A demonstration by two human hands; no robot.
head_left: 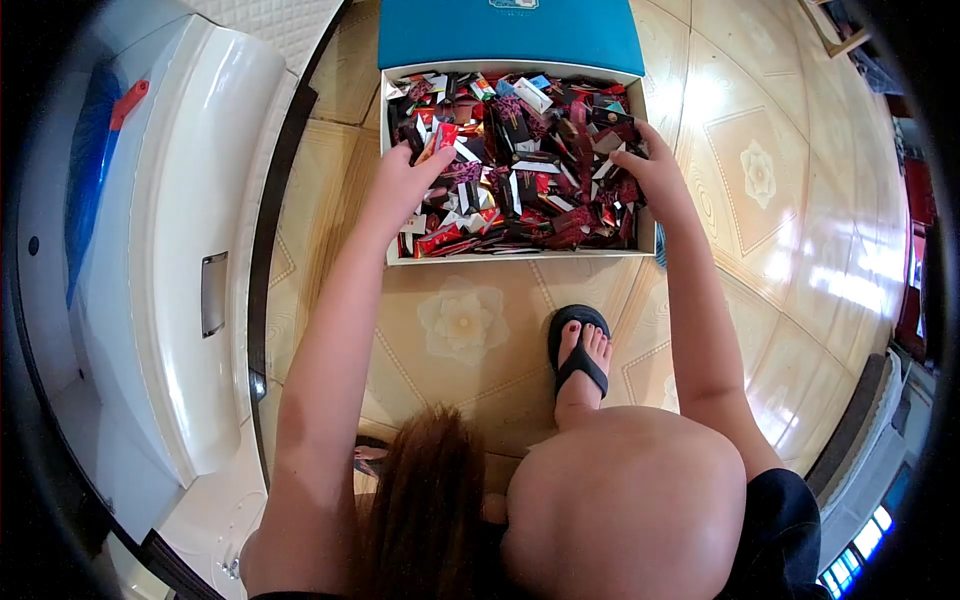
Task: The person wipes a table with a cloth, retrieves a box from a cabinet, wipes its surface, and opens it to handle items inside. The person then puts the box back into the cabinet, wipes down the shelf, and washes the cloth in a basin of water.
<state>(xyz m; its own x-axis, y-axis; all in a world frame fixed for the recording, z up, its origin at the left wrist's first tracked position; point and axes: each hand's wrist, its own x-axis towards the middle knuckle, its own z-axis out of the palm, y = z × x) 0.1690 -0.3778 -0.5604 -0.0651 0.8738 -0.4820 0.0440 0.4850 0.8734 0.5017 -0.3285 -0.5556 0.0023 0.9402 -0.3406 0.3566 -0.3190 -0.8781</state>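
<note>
I have both hands reaching into an open box (520, 258) packed with a loose jumble of small, flat packets (533, 160) in red, black, purple and white. The left hand (413, 180) comes over the left side of the box, its thumb lying apart from the other fingers, right beside a red packet. The right hand (655, 170) is at the right side, thumb and forefinger spread around some dark, white-edged packets. The fingertips on both sides are partly lost among the pieces, so from here I can't tell whether they grasp anything. The box's teal lid (500, 40) is laid back beyond its far edge. I see patterned floor tiles (462, 318) all around, a black sandal (592, 372) on a foot below the near rim, and a glossy white casing (175, 260) off to the left
</note>
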